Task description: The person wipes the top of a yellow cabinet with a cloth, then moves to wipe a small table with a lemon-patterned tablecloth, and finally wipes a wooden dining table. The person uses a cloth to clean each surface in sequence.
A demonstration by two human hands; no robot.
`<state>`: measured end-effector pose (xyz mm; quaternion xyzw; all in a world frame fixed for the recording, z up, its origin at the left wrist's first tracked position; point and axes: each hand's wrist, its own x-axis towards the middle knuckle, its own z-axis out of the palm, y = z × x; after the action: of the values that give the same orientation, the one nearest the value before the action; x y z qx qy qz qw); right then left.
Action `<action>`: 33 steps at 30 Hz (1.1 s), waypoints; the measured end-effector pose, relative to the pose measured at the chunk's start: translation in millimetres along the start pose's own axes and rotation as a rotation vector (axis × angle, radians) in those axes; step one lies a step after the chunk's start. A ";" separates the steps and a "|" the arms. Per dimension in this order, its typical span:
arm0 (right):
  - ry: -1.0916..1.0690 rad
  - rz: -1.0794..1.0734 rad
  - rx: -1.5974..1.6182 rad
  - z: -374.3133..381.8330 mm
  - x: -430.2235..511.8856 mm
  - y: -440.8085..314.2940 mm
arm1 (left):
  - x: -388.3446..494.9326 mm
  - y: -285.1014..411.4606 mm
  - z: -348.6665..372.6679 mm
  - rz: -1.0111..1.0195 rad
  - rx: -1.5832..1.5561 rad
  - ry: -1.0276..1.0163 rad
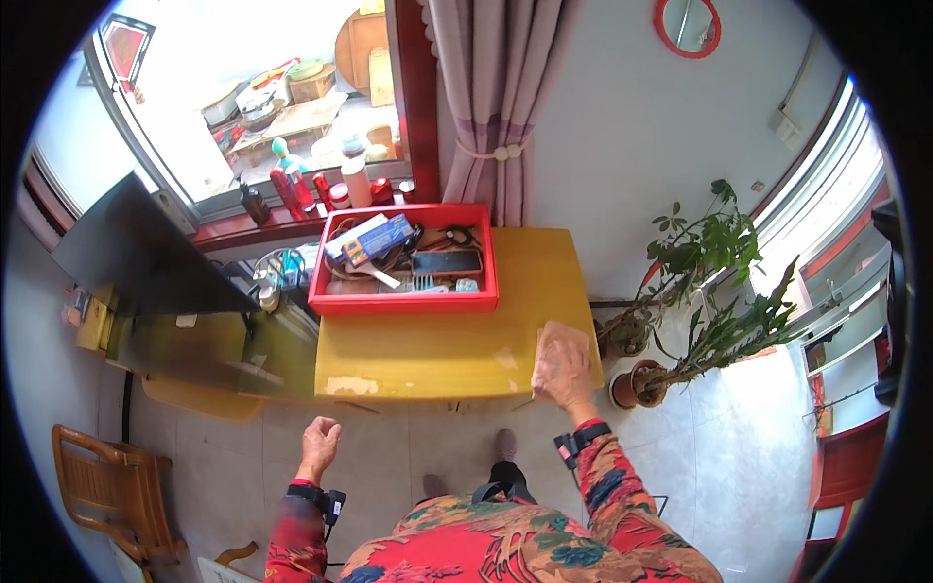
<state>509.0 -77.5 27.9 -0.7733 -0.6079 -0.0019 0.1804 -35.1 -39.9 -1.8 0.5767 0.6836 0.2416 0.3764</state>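
Note:
My right hand [567, 375] presses a pinkish cloth [565, 337] against the right part of a yellow wooden cabinet top [437, 357]. The top's finish is worn off in patches near the front edge. My left hand [319, 444] hangs in the air in front of the cabinet with its fingers curled, and no object shows in it. On the cabinet's back left stands a red box [404, 302]. A blue-and-white carton [380, 239], a dark phone-like slab [447, 261], a light blue comb [423, 285] and cables lie in it.
Left of the box stands a monitor [157, 251] beside a power strip [270, 291]. Bottles and jars [356, 182] line the windowsill. Potted plants [649, 382] flank the cabinet's right side. A wooden chair [116, 488] is at the lower left.

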 end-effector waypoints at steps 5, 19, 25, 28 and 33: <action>0.031 -0.025 -0.136 36.8 11.0 3.1 | 33.7 83.7 57.5 0.252 0.184 0.154; 0.087 -0.248 -0.075 75.4 276.4 98.5 | 98.3 140.7 179.4 0.067 0.678 0.370; 0.022 -0.263 -0.028 82.2 302.6 99.1 | 98.0 152.8 178.0 0.064 0.689 0.364; -0.031 -0.337 -0.053 61.5 240.8 76.6 | 95.2 157.1 177.7 0.055 0.684 0.359; -0.236 -0.367 0.164 38.2 176.2 37.0 | 95.2 158.9 176.8 0.080 0.684 0.380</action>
<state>581.5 91.5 21.1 -0.6272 -0.7534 0.1053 0.1670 196.7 68.7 -8.8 0.6403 0.7590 0.1167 0.0194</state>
